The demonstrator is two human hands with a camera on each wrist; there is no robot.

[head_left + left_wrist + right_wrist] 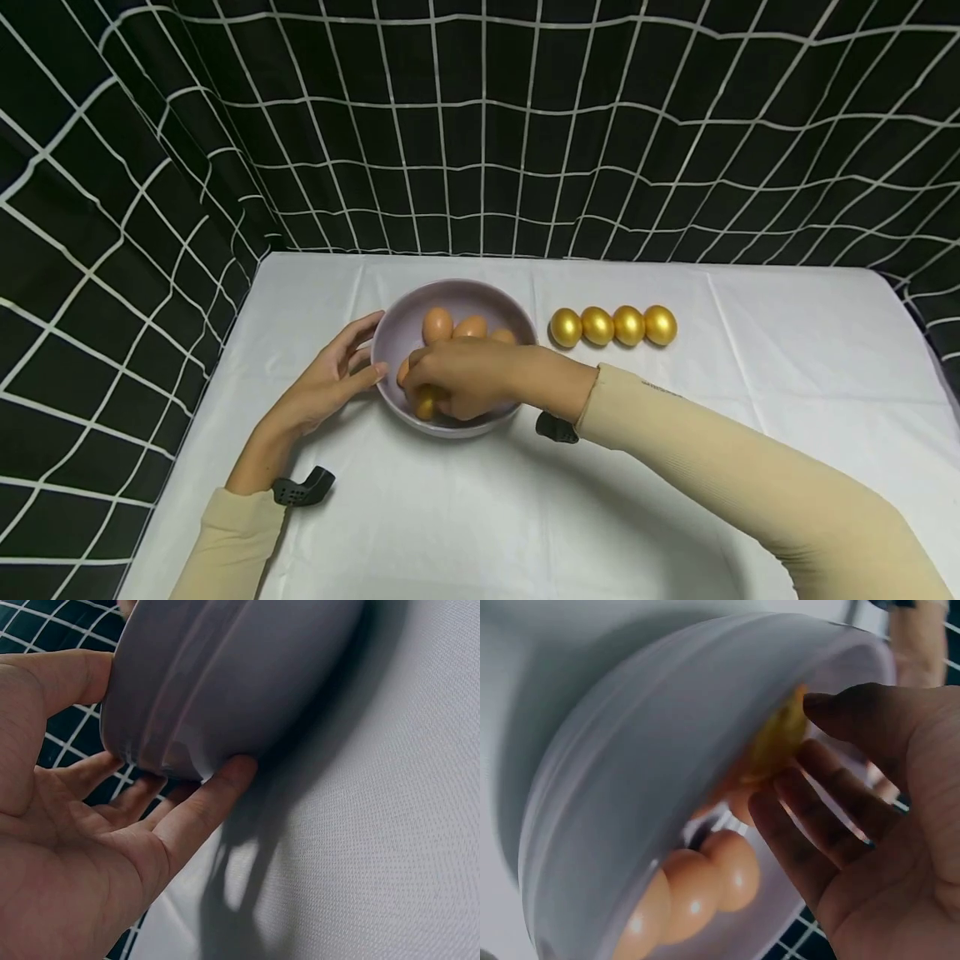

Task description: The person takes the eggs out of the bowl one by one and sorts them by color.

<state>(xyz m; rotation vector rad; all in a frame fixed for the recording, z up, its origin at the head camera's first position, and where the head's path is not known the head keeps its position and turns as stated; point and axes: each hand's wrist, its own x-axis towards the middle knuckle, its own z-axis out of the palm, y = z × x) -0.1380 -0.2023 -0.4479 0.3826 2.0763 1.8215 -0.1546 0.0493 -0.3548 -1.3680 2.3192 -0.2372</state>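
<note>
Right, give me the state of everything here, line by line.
Bowl: upright, held at its side by the left hand
Brown eggs: lying in the bowl, some partly hidden
Gold egg: inside the bowl, pinched by the right hand
Four other gold eggs: lying in a row
Tablecloth: spread, lightly creased
Curtain: hanging, wavy

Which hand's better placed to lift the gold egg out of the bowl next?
Probably right: the right hand is inside the bowl, gripping the gold egg. The left hand holds the bowl's left side, apart from that egg.
</note>
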